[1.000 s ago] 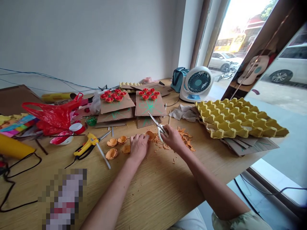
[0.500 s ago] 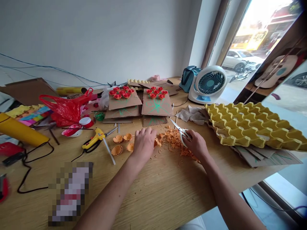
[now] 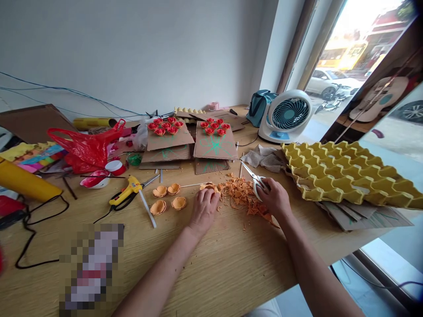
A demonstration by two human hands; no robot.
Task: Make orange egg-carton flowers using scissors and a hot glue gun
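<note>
My left hand has its fingers curled over an orange egg-carton cup at the edge of the scrap pile; the fingers partly hide it. My right hand grips white-handled scissors, their blades pointing up and left above the scraps. A heap of orange cut scraps lies between the hands. Left of my left hand are several orange petal-edged cups: one nearest the hand, another further left, and two more behind them.
A yellow hot glue gun with a white glue stick lies to the left. Cardboard sheets bear red flowers. Yellow egg trays stand on cardboard at right, a fan behind. A red bag lies at back left.
My left hand has moved right and slightly nearer, uncovering the cups on its left. My right hand has shifted slightly right with the scissors. The view has turned a little.
</note>
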